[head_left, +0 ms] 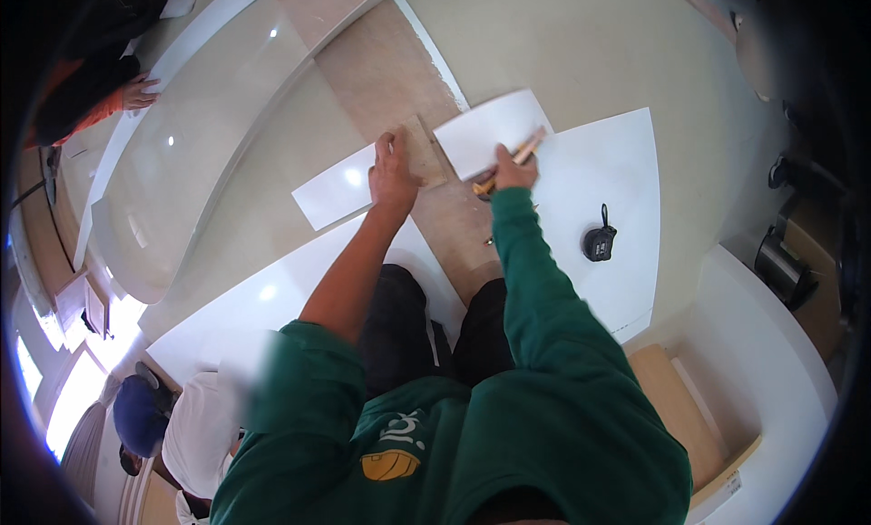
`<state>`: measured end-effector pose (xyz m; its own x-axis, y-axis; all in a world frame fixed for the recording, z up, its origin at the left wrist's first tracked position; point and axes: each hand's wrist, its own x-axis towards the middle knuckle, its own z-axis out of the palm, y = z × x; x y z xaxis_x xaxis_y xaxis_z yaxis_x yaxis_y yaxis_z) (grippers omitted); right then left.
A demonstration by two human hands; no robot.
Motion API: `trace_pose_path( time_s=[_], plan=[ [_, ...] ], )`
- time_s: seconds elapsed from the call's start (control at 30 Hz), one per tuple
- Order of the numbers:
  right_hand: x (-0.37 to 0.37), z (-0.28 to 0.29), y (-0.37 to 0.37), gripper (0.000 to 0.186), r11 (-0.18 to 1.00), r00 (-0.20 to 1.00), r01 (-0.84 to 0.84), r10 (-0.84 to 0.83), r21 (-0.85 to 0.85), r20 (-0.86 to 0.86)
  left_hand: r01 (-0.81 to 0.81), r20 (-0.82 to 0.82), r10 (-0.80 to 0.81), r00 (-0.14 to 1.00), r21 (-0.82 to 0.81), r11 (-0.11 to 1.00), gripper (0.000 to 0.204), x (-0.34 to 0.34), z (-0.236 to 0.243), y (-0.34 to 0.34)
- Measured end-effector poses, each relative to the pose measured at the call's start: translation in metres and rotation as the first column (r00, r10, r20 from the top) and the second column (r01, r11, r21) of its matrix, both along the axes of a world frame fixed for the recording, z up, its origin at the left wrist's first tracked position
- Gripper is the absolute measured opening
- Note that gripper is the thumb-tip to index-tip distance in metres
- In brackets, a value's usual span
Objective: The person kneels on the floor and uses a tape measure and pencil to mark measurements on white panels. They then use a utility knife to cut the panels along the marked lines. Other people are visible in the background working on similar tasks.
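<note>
My left hand [392,173] lies flat, fingers spread, on a small wooden piece [426,153] set on the floor between white tiles. My right hand [513,169] grips the wooden handle of a tool [524,149], its far end resting on the edge of a white tile [485,126]. The tool's working end is hidden under my hand. Both green-sleeved arms reach forward over my knees.
A black tape measure [599,243] lies on the large white tile [617,162] to the right. More white tiles [331,194] lie left and near my legs. A glossy slab [190,153] stretches far left, where another person's hand [138,93] rests. A person crouches at lower left [195,434].
</note>
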<state>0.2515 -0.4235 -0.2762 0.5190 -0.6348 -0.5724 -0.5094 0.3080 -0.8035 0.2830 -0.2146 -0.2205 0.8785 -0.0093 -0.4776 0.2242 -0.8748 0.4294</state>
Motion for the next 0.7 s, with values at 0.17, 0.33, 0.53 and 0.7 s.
trace_pose_path(
  time_s=[0.17,0.33,0.53,0.7],
  plan=[
    [-0.125,0.121,-0.041,0.024,0.985,0.995,-0.104,0.102,0.137,0.02,-0.321,-0.05,0.318,0.947,-0.198,0.926,0.096,-0.006,0.014,-0.018],
    [-0.255,0.159,-0.02,0.027,0.95,0.89,-0.004,0.146,0.312,-0.431,-0.464,0.07,0.466,0.882,-0.034,0.885,0.092,-0.007,0.014,-0.06],
    [-0.27,0.134,-0.02,0.024,0.959,0.959,-0.164,0.21,0.23,-0.191,-0.246,0.115,0.252,0.961,-0.059,0.967,0.091,-0.028,-0.013,-0.047],
    [-0.274,0.137,-0.005,0.021,0.97,0.982,-0.155,0.171,0.187,-0.074,-0.193,0.233,0.242,0.942,-0.215,0.957,0.083,-0.083,0.005,0.049]
  ],
)
